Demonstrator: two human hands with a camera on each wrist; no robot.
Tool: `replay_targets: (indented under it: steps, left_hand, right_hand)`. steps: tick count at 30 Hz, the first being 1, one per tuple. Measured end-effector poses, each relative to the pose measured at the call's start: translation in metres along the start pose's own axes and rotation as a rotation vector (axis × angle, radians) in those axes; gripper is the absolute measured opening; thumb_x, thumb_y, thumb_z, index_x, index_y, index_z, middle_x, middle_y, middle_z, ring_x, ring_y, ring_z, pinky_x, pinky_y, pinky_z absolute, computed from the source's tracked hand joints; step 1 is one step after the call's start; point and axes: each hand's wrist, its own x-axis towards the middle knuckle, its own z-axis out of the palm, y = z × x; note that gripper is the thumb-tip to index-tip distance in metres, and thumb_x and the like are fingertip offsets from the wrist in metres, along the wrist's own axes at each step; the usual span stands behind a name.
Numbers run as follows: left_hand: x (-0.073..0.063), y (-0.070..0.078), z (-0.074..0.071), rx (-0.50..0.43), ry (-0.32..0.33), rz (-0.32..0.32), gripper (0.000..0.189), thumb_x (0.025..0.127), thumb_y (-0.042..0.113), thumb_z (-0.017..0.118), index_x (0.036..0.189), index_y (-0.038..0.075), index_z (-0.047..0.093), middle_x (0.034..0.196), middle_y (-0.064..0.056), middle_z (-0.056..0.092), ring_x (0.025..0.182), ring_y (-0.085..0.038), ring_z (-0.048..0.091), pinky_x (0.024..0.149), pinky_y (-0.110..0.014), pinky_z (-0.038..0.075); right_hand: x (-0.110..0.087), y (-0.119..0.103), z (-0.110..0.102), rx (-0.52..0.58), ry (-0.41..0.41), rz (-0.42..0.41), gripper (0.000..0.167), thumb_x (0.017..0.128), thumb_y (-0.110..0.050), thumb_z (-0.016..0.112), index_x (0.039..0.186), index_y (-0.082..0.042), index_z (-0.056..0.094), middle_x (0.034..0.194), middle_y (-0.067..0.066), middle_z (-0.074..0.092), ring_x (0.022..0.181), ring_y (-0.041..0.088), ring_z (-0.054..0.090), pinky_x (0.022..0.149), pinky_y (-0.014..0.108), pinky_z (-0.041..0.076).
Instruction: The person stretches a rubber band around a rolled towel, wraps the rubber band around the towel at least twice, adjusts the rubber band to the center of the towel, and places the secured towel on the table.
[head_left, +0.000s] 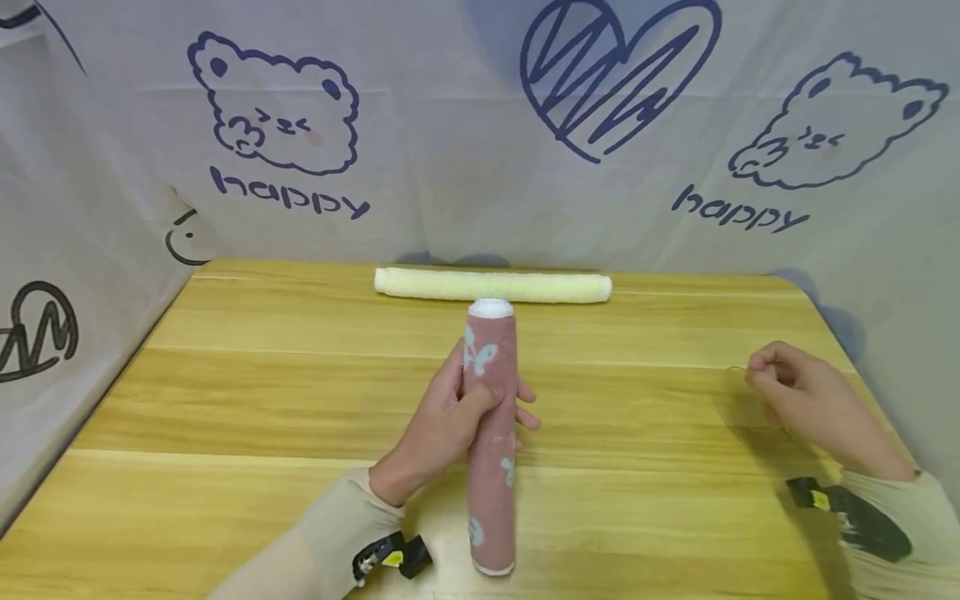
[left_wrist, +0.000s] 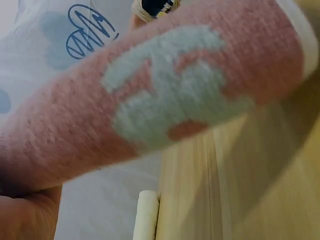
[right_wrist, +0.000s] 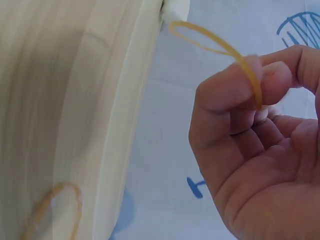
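A rolled pink towel (head_left: 492,450) with pale blue patterns and white ends is in my left hand (head_left: 442,425), in front of me over the table. The thumb lies across its near face, with fingertips showing past its right side. The left wrist view has the pink roll large and close. My right hand (head_left: 813,400) is raised at the table's right side, pinching a thin yellow rubber band (right_wrist: 251,77) between thumb and index finger. The band's loop sticks out beyond the fingertips. The two hands are well apart.
A rolled pale yellow towel (head_left: 555,287) lies along the back edge of the wooden table (head_left: 262,400). Another rubber band (right_wrist: 79,205) rests on the tabletop in the right wrist view. White cloth with drawn bears and a heart (head_left: 615,83) hangs behind.
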Motion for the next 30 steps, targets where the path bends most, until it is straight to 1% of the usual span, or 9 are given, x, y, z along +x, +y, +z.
replay_targets:
  steps: [4, 6, 10, 14, 17, 19, 21, 25, 30]
  left_hand:
    - [0.0, 0.0, 0.002, -0.002, 0.012, 0.013, 0.034, 0.108, 0.016, 0.035, 0.142, 0.01, 0.036, 0.085, -0.01, 0.063, 0.067, -0.015, 0.071, 0.063, -0.038, 0.064]
    - [0.0, -0.001, 0.002, 0.007, 0.021, 0.029, 0.03, 0.112, 0.024, 0.035, 0.138, 0.011, 0.038, 0.081, -0.008, 0.062, 0.062, -0.014, 0.067, 0.059, -0.036, 0.062]
    - [0.001, -0.001, 0.003, 0.0, 0.031, 0.046, 0.025, 0.113, 0.033, 0.036, 0.13, 0.014, 0.038, 0.078, -0.007, 0.061, 0.057, -0.014, 0.064, 0.054, -0.037, 0.06]
    - [0.001, -0.001, 0.004, -0.024, 0.042, 0.042, 0.023, 0.112, 0.029, 0.039, 0.13, 0.014, 0.039, 0.084, -0.009, 0.063, 0.064, -0.015, 0.068, 0.057, -0.036, 0.062]
    - [0.001, 0.0, 0.004, -0.025, 0.049, 0.049, 0.025, 0.111, 0.023, 0.042, 0.132, 0.01, 0.041, 0.091, -0.01, 0.065, 0.071, -0.014, 0.072, 0.062, -0.037, 0.064]
    - [0.001, 0.0, 0.004, -0.019, 0.049, 0.054, 0.027, 0.11, 0.02, 0.043, 0.133, 0.006, 0.041, 0.094, -0.01, 0.065, 0.073, -0.013, 0.073, 0.065, -0.038, 0.065]
    - [0.001, 0.0, 0.004, -0.001, 0.044, 0.067, 0.027, 0.11, 0.019, 0.043, 0.133, 0.004, 0.042, 0.096, -0.01, 0.066, 0.073, -0.014, 0.073, 0.065, -0.037, 0.064]
    - [0.001, 0.0, 0.004, 0.023, 0.028, 0.083, 0.028, 0.11, 0.019, 0.042, 0.136, 0.006, 0.044, 0.097, -0.01, 0.064, 0.068, -0.016, 0.07, 0.063, -0.039, 0.064]
    - [0.001, -0.003, 0.004, 0.02, 0.014, 0.088, 0.027, 0.112, 0.022, 0.041, 0.136, 0.01, 0.043, 0.091, -0.011, 0.064, 0.064, -0.016, 0.068, 0.062, -0.049, 0.063]
  right_hand:
    - [0.002, -0.003, 0.005, 0.02, -0.001, -0.035, 0.028, 0.111, -0.028, 0.043, 0.115, -0.004, 0.057, 0.073, 0.003, 0.057, 0.06, 0.017, 0.055, 0.055, 0.026, 0.043]
    - [0.003, -0.006, 0.007, 0.015, -0.002, -0.057, 0.027, 0.111, -0.026, 0.043, 0.114, -0.004, 0.058, 0.074, 0.002, 0.056, 0.06, 0.015, 0.054, 0.058, 0.025, 0.043]
    - [0.004, -0.013, 0.012, 0.007, -0.028, -0.077, 0.024, 0.11, -0.026, 0.047, 0.114, -0.005, 0.059, 0.075, 0.0, 0.051, 0.061, 0.013, 0.05, 0.056, 0.026, 0.041]
    - [0.006, -0.021, 0.015, -0.025, -0.07, -0.071, 0.024, 0.109, -0.027, 0.052, 0.115, -0.005, 0.06, 0.077, 0.0, 0.049, 0.061, 0.01, 0.045, 0.055, 0.027, 0.038]
    - [0.007, -0.028, 0.017, -0.049, -0.107, -0.066, 0.021, 0.107, -0.025, 0.054, 0.114, -0.007, 0.061, 0.076, 0.0, 0.047, 0.062, 0.009, 0.041, 0.056, 0.027, 0.035]
    - [0.008, -0.031, 0.019, -0.069, -0.115, -0.083, 0.016, 0.106, -0.022, 0.055, 0.111, -0.009, 0.062, 0.076, -0.001, 0.047, 0.062, 0.007, 0.04, 0.057, 0.026, 0.034]
    - [0.009, -0.036, 0.021, -0.093, -0.117, -0.104, 0.013, 0.105, -0.02, 0.056, 0.109, -0.01, 0.062, 0.076, -0.001, 0.047, 0.062, 0.006, 0.039, 0.057, 0.026, 0.032]
    - [0.011, -0.045, 0.023, -0.143, -0.111, -0.14, 0.013, 0.106, -0.019, 0.052, 0.111, -0.01, 0.061, 0.074, -0.002, 0.048, 0.058, 0.005, 0.036, 0.053, 0.025, 0.031]
    - [0.014, -0.058, 0.023, -0.207, -0.109, -0.176, 0.018, 0.107, -0.018, 0.049, 0.118, -0.006, 0.057, 0.072, -0.002, 0.046, 0.055, 0.005, 0.034, 0.052, 0.024, 0.032]
